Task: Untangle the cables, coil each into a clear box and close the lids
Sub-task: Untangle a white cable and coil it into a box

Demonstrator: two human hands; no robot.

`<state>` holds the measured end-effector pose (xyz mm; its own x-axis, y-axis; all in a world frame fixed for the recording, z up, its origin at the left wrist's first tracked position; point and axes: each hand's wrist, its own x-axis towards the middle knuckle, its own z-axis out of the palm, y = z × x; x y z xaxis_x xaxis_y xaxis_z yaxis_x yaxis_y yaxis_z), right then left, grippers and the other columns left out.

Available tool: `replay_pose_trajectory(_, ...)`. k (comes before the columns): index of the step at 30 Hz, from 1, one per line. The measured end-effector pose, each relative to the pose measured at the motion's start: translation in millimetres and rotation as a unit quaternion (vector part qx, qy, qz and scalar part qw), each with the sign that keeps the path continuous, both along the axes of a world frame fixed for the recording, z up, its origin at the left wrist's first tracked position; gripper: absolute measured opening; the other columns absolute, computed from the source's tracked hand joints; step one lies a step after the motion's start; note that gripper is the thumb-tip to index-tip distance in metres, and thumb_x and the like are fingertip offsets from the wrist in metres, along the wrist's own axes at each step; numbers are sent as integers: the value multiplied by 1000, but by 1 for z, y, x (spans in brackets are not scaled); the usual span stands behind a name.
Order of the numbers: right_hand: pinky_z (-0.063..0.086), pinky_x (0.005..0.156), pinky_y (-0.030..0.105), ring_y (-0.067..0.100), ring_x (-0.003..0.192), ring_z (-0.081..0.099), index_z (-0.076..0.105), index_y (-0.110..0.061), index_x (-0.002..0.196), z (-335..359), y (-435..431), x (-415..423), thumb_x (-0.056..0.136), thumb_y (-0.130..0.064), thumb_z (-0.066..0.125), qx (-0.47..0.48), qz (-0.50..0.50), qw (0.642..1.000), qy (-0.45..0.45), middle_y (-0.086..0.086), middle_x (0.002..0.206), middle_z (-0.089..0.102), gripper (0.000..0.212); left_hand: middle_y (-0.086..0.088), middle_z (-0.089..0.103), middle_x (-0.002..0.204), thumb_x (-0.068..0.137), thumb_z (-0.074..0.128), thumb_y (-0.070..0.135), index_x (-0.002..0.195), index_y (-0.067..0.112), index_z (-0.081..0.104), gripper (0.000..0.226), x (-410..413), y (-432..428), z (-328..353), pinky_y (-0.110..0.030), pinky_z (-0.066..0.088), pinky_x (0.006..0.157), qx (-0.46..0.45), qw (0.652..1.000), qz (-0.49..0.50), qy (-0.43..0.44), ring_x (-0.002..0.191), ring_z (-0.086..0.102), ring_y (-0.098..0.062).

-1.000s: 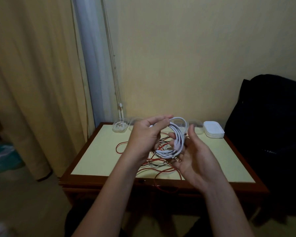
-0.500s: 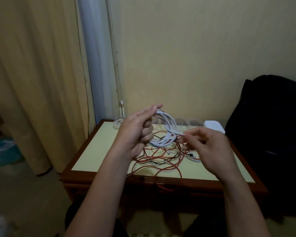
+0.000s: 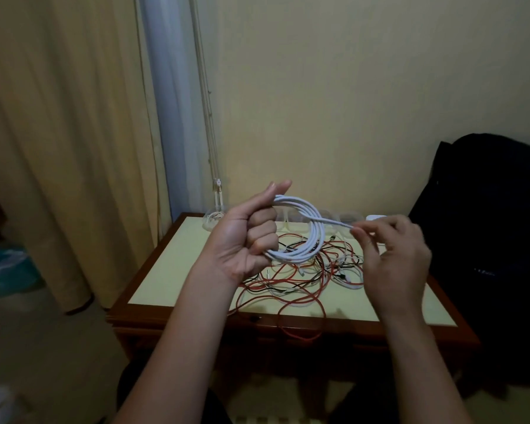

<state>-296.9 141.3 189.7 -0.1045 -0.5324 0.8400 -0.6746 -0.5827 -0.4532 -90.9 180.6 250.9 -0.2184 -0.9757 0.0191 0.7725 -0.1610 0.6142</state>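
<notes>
Loosely coiled white cable (image 3: 317,237), upright in left hand (image 3: 242,237), tail pointing right

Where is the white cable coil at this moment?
Head view, centre: the white cable coil is above the cable tangle on the table, gripped by the left hand, its free end pinched by the right hand.

So the white cable (image 3: 314,237) is wound into a loose coil, gripped in the left hand (image 3: 245,237) above the bench (image 3: 172,270), with its free end pinched by the right hand (image 3: 395,255). The tangle of red, black and white cables (image 3: 303,280) sprawls underneath. The clear boxes (image 3: 346,217) line the back edge, and the leftmost box (image 3: 212,220) holds a pale cable.
</notes>
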Motion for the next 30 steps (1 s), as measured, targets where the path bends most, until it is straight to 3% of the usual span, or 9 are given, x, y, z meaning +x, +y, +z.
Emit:
replay_pose_trajectory(5, 35, 72, 4, 11, 74, 56, 75, -7, 96, -9, -6, 11, 89, -2, 72, 16, 11, 999, 33, 4, 84, 68, 9, 11, 9, 54, 87, 58, 18, 103, 9, 72, 23, -10, -4, -9, -16, 8, 29, 20, 999, 4, 29, 37, 4, -6)
replay_pose_trajectory(8, 49, 73, 6, 10, 72, 70, 75, -12, 97, -7, 2, 22, 94, -4, 66, 103, 76, 987, -98, -2, 82, 74, 12, 12, 9, 55, 85, 58, 16, 99, 9, 73, 22, -15, -8, -14, -15, 9, 28, 35, 999, 10, 28, 38, 3, -5)
replay_pose_trajectory(11, 60, 70, 21, 14, 75, 76, 73, -9, 100, 2, 11, 29, 98, -14, 64, 234, 199, 900, -308, 3, 82, 77, 10, 11, 10, 53, 84, 58, 14, 100, 8, 73, 23, -14, -11, -18, -15, 10, 27, 50, 998, 20, 27, 39, 3, -4)
replay_pose_trajectory(14, 60, 70, 24, 24, 83, 77, 70, -1, 103, 6, 16, 33, 98, -8, 62, 291, 287, 807, -426, 17, 92, 77, 12, 10, 13, 48, 84, 58, 13, 103, 7, 70, 23, -13, -15, -22, -16, 10, 27, 61, 997, 26, 37, 39, 4, -4)
replay_pose_trajectory(17, 59, 70, 23, 20, 83, 75, 67, 3, 104, 7, 20, 38, 100, -1, 55, 355, 364, 712, -485, 16, 91, 76, 13, 10, 10, 52, 84, 57, 13, 101, 7, 69, 22, -12, -18, -24, -17, 9, 27, 66, 997, 30, 40, 38, 3, -4)
replay_pose_trajectory(20, 58, 65, 22, 13, 74, 73, 67, -1, 100, 10, 23, 36, 100, -4, 52, 402, 423, 637, -504, 9, 85, 75, 15, 9, 19, 43, 82, 60, 13, 101, 8, 70, 22, -9, -21, -26, -14, 8, 27, 66, 997, 48, 15, 36, 4, -5)
replay_pose_trajectory(23, 59, 64, 22, 11, 71, 73, 67, -3, 101, 10, 25, 37, 99, -5, 51, 417, 449, 590, -526, 7, 83, 74, 16, 10, 15, 46, 83, 60, 13, 101, 9, 70, 21, -8, -21, -27, -13, 9, 26, 63, 997, 52, -4, 34, 5, -4)
replay_pose_trajectory(26, 61, 68, 25, 13, 74, 74, 67, -3, 101, 8, 23, 39, 100, -2, 48, 415, 451, 565, -552, 9, 86, 76, 18, 11, 8, 55, 84, 59, 14, 102, 9, 69, 21, -8, -21, -27, -14, 8, 28, 57, 998, 32, -3, 38, 3, -5)
replay_pose_trajectory(30, 62, 71, 30, 19, 80, 74, 66, -2, 104, 5, 23, 46, 93, 1, 51, 422, 476, 556, -535, 13, 92, 75, 19, 11, 10, 52, 89, 56, 14, 104, 5, 70, 23, -5, -22, -36, -19, 8, 28, 65, 996, -23, 59, 35, 5, -6)
